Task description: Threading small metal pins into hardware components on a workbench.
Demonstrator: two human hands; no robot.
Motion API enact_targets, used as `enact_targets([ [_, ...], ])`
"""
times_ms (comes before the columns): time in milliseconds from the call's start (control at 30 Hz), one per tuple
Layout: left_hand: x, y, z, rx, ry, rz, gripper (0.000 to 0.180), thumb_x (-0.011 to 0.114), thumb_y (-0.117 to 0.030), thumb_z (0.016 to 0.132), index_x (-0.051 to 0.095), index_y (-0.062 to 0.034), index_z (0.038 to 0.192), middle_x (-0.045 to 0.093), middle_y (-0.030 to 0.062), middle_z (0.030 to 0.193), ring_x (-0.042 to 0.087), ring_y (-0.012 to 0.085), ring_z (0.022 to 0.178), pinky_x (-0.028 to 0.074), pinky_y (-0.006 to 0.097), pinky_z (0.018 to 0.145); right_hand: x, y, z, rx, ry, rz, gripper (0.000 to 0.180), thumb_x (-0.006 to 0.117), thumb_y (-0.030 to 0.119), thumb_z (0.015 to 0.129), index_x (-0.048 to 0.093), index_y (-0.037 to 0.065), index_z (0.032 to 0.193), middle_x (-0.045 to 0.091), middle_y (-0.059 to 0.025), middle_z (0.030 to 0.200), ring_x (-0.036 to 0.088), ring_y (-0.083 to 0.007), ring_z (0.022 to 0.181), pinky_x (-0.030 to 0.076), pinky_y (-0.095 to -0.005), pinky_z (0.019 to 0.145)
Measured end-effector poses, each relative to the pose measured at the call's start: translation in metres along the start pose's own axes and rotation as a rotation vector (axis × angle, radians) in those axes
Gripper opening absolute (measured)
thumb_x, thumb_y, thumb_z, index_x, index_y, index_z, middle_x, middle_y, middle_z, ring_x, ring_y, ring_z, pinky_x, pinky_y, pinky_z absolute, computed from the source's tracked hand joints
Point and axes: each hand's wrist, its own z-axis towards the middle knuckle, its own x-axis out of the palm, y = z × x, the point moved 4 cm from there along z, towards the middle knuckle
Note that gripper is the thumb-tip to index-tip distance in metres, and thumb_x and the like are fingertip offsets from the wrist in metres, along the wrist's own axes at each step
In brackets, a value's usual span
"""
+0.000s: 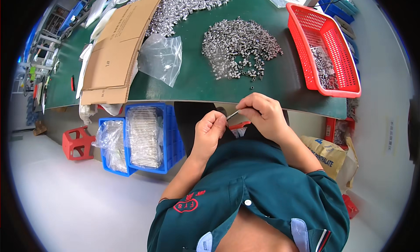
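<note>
A thin metal rod (232,115) spans the gap between my two hands, just off the table's near edge and above my lap. My left hand (210,133) pinches its lower-left end between thumb and fingers. At the other end, the fingertips of my right hand (265,114) are closed on it; whether a small part sits on that end is hidden. Beyond my hands, a heap of small metal ring-like parts (240,35) lies on the green table (188,92), with one loose ring (252,87) nearest me.
A red plastic basket (309,72) with metal parts stands at the right. Flat cardboard (113,51) and a clear plastic bag (160,57) lie left, before a bigger silver heap (175,9). Below are blue crates (175,138), a red stool (78,142) and a yellow sack (323,153).
</note>
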Motion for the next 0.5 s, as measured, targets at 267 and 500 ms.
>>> enact_targets([
  [267, 0.003, -0.011, -0.003, 0.126, -0.028, 0.296, 0.022, 0.052, -0.019, 0.095, 0.053, -0.0038, 0.078, 0.045, -0.0036, 0.062, 0.038, 0.0029, 0.055, 0.030, 0.019, 0.048, -0.002, 0.000, -0.005, 0.085, 0.030, -0.043, 0.010, 0.065, 0.000, 0.076, 0.059, 0.001, 0.084, 0.058, -0.0082, 0.075, 0.058, -0.0203, 0.067, 0.046, -0.0290, 0.060],
  [500, 0.007, -0.012, -0.001, 0.185, -0.045, 0.311, 0.018, 0.055, -0.014, 0.093, 0.054, -0.0014, 0.080, 0.046, -0.0020, 0.063, 0.039, 0.0046, 0.057, 0.032, 0.020, 0.051, -0.003, 0.004, -0.008, -0.046, -0.016, 0.007, 0.011, 0.063, -0.004, 0.076, 0.056, 0.000, 0.083, 0.058, -0.0099, 0.078, 0.057, -0.0225, 0.068, 0.047, -0.0306, 0.063],
])
